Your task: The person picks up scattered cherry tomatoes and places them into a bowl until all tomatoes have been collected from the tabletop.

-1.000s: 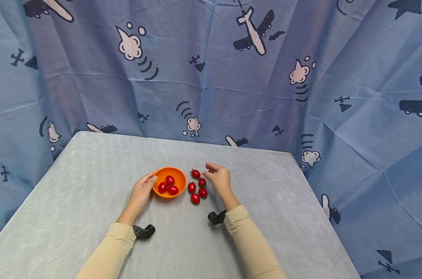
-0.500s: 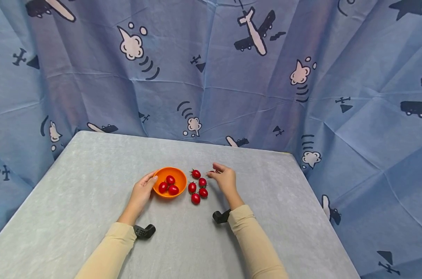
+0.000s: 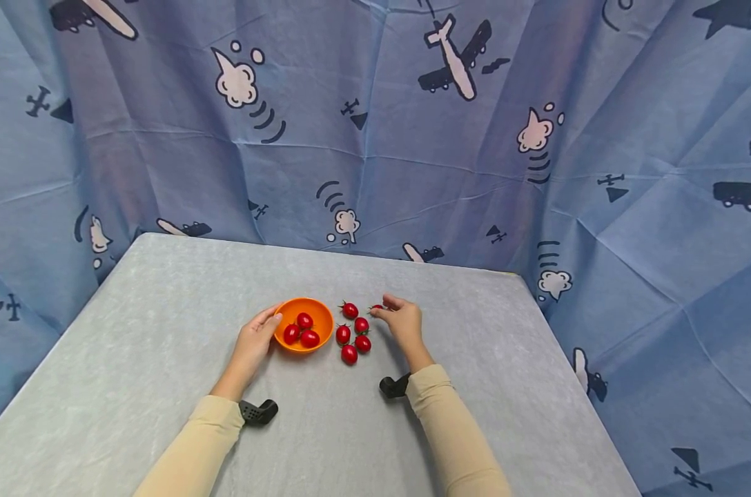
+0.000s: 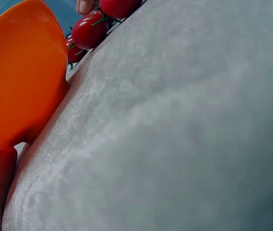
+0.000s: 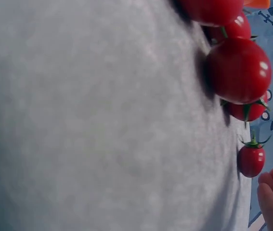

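Observation:
My left hand (image 3: 255, 339) holds an orange bowl (image 3: 321, 315) at its left side, thumb over the rim and fingers against the outside. Inside the bowl lie 3 red cherry tomatoes (image 3: 310, 338). To its right, several loose cherry tomatoes (image 3: 349, 355) with green stems rest on the table. My right hand (image 3: 404, 324) is low beside the farthest-right one, a cherry tomato (image 5: 251, 160) that sits on the table in the right wrist view. The thumb and fingers (image 5: 271, 202) there are spread apart, close to that tomato without gripping it. In the head view the fingertips partly hide it.
A pale grey cloth covers the table (image 3: 164, 297). Behind it and along the right hangs a blue curtain (image 3: 375, 172) with airplane prints. Black wrist cameras, such as the left camera (image 3: 259, 413), stick out inward from both wrists.
My right hand has shifted right, away from the loose group, and its fingertips have dipped slightly. The left hand and the bowl have stayed in place.

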The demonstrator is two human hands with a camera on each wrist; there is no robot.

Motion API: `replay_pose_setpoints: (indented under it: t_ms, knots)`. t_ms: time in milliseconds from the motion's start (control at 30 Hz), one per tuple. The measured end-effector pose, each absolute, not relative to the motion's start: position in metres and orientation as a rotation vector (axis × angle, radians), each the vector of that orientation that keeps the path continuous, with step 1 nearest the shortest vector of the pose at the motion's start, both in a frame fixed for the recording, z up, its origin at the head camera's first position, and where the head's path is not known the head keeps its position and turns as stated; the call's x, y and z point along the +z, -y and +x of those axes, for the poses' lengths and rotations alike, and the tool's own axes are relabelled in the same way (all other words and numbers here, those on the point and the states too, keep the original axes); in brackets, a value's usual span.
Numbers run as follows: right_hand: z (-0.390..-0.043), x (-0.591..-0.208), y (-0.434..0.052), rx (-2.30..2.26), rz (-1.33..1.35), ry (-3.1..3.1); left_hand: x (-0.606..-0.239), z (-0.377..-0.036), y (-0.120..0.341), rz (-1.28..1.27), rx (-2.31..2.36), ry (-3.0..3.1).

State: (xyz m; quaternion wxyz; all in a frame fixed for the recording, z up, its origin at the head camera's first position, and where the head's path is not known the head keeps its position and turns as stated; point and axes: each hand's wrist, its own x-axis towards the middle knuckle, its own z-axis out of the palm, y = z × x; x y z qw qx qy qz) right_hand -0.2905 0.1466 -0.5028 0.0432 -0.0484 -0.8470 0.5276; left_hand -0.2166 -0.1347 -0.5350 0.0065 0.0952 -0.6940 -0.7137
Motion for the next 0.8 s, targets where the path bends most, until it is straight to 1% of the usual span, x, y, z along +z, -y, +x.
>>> replay_pose_setpoints:
  t_ms: [433,800]
  knots:
    - [-0.296,-0.516,-0.143,1.493,-0.122,2.630,-0.536,-0.217,0.135,0.318,-2.242,2.175]
    - [-0.295,-0.516,-0.137,1.456,-0.118,2.615,-0.536,-0.216,0.135,0.307,-2.251,2.164]
